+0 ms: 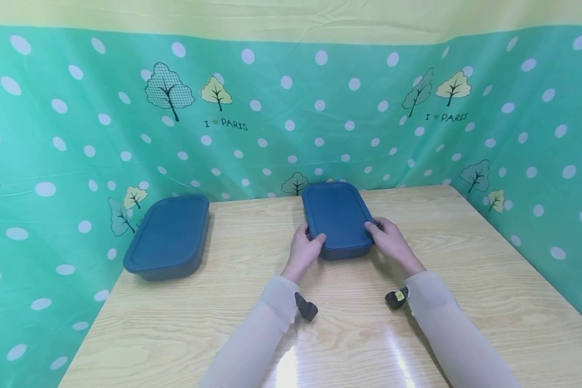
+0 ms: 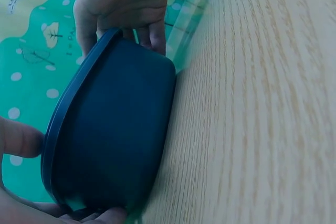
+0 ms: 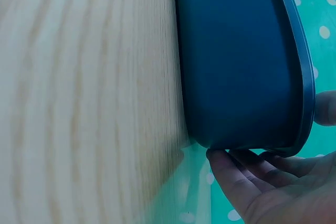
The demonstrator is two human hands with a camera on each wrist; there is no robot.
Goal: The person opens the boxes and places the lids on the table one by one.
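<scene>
A dark blue lidded food container (image 1: 337, 215) is at the back middle of the table, one short side facing me. My left hand (image 1: 304, 250) grips its near left corner, thumb on the lid's edge. At the near right side, my right hand (image 1: 393, 242) holds it the same way. In the right wrist view, the fingers (image 3: 226, 174) press the side wall below the lid rim. Both wrist views show the container's base along the tabletop; whether it touches fully I cannot tell. The lid looks closed, so the inside is hidden.
A second dark blue lidded container (image 1: 170, 231) sits at the table's left edge, slightly angled. The light wood table (image 1: 252, 237) meets a green dotted curtain (image 1: 271, 108) behind and at both sides. Light reflects off the table's front.
</scene>
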